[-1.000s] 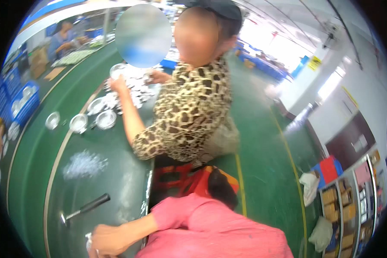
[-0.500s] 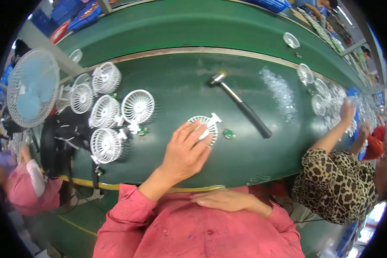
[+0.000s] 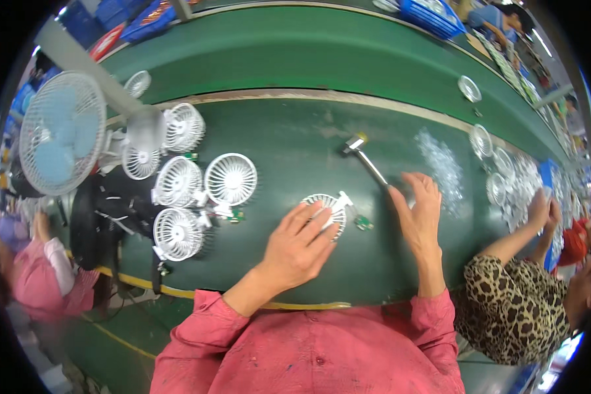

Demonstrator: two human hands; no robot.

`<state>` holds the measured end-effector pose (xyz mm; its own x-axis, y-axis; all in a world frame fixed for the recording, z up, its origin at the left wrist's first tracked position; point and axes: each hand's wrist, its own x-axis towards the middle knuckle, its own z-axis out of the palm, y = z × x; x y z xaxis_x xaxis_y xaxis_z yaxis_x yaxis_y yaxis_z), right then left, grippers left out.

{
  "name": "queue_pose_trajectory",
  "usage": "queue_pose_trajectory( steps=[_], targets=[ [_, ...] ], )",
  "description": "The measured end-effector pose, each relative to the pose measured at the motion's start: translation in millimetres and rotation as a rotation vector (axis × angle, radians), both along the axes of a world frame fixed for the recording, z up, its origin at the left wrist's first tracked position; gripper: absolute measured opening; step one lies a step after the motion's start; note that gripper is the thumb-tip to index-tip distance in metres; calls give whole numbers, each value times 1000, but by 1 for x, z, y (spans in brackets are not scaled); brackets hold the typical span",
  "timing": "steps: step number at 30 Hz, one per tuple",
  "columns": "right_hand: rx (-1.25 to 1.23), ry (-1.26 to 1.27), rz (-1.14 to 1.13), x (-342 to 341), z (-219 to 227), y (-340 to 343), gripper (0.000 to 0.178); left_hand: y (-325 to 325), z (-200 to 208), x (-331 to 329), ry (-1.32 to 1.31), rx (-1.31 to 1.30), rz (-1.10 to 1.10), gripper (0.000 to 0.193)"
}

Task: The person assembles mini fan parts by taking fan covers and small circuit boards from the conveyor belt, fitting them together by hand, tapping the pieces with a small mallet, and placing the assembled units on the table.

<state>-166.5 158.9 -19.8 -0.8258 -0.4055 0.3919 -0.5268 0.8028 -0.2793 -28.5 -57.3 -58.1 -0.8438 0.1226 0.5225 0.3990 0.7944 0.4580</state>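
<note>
Left hand [image 3: 299, 246] is pressing down on the fan grille [image 3: 327, 211], fingers spread flat over its left half, nothing clamped. Grille is lying flat on the green bench [image 3: 295, 141], dead centre, a small green board [image 3: 363, 224] trailing just off its right edge. Right hand [image 3: 419, 217] is resting on the hammer [image 3: 368, 161] handle's near end, fingers loosely apart, not closing yet (grip unclear). Hammer's long axis is running up-left, head away from the person. Finished fans [image 3: 197, 190] are clustering well left; a co-worker's sleeve [image 3: 512, 308] is sitting at far right.
</note>
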Motion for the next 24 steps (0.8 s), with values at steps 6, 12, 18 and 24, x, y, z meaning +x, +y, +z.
queue_pose_trajectory(
  steps=[6,12,18,24],
  targets=[
    [88,-36,86,-16,-27,-35,28,-13,1,-7,-32,-1,52,38],
    [-348,-420,109,-9,-3,-33,19,-19,4,-6,-55,-14,130,40],
    [-420,-589,145,41,28,-20,35,-13,1,-8,-34,23,156,40],
    [-279,-338,405,48,14,-30,24,-10,4,-11,-30,-5,161,37]
  ],
)
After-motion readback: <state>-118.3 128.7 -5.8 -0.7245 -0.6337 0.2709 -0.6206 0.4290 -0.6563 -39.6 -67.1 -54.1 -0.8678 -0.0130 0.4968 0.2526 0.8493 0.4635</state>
